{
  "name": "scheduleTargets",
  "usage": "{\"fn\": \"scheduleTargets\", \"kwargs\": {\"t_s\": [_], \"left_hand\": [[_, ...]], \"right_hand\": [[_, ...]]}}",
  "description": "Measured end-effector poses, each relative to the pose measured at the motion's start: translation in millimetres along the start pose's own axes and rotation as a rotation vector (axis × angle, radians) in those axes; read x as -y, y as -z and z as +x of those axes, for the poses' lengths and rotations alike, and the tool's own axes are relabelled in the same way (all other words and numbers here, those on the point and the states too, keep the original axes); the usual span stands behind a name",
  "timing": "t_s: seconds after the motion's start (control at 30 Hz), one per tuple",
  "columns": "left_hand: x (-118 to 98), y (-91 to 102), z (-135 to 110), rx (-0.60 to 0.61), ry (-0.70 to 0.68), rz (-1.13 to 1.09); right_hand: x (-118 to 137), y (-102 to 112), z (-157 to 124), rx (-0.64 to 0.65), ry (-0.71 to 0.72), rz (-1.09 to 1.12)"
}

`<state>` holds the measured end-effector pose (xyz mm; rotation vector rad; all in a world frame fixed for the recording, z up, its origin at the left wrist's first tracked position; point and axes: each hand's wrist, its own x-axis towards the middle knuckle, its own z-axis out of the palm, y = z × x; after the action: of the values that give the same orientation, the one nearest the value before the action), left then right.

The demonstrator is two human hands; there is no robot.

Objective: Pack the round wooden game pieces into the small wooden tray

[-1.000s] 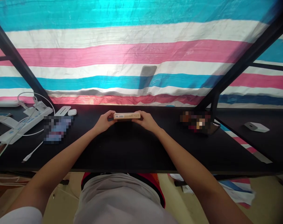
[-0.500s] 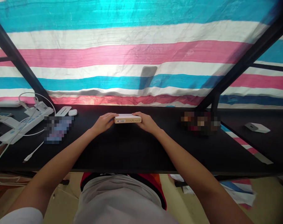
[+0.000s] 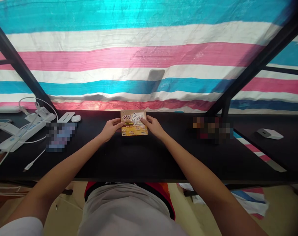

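Observation:
A small flat Chinese chess box (image 3: 134, 128) is held up over the black tabletop, its printed yellow and beige cover facing me. My left hand (image 3: 112, 127) grips the box's left edge, thumb on the cover. On the opposite edge, my right hand (image 3: 152, 125) pinches it the same way, thumb over the printed characters. The fingers behind the box are hidden. Both forearms stretch forward across the table.
Left on the black table (image 3: 129, 164) are a white power strip (image 3: 21, 134) with cables, a white earbud case (image 3: 76, 118) and a blurred-out item (image 3: 62, 137). Rightward lie another blurred-out item (image 3: 210, 128) and a white charger (image 3: 270, 133). A striped tarp (image 3: 129, 59) hangs behind.
The box has been tilted from showing its narrow side edge to showing its printed cover. Both hands turned with it and kept their hold.

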<state>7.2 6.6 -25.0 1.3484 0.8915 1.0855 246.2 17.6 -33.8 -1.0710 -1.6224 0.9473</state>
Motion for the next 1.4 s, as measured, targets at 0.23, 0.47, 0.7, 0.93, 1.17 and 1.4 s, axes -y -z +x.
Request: {"fn": "scheduleTargets", "kwargs": {"t_s": [0.23, 0.47, 0.7, 0.93, 1.17, 1.4], "left_hand": [[7.3, -2.8, -0.8, -0.124, 0.221, -0.090], [8.4, 1.3, 0.0, -0.097, 0.196, -0.097], [6.8, 4.2, 3.0, -0.107, 0.248, -0.120], [-4.0, 5.6, -1.0, 0.010, 0.143, -0.251], [-14.5, 3.5, -9.5, 0.218, 0.019, -0.141], [-18.7, -0.1, -14.0, 0.321, 0.003, -0.157]], "right_hand": [[-14.4, -7.5, 1.0, 0.021, -0.390, 0.229], [-14.4, -5.1, -0.1, 0.106, -0.393, 0.288], [-9.8, -2.5, -1.4, 0.187, -0.397, 0.289], [-14.4, 0.3, 0.2, 0.211, -0.423, 0.427], [-9.2, -0.4, -2.1, 0.262, -0.419, 0.450], [-7.5, 2.6, -3.9, 0.332, -0.435, 0.520]]}}
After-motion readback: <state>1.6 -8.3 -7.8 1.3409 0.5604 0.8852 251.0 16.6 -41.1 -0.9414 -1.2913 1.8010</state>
